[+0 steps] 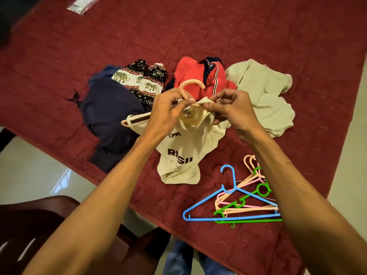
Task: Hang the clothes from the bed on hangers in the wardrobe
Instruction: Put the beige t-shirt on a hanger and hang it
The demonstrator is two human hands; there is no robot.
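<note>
Above the bed [258, 36], my left hand [168, 110] pinches the peach hanger [191, 84] while my right hand [232, 110] grips the cream shirt [184, 151] collar, which might slip off.

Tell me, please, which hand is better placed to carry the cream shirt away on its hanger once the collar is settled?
The left hand, I'd say: it already grips the peach hanger just below its hook, above the cream shirt. The right hand only pinches the collar fabric.
</note>
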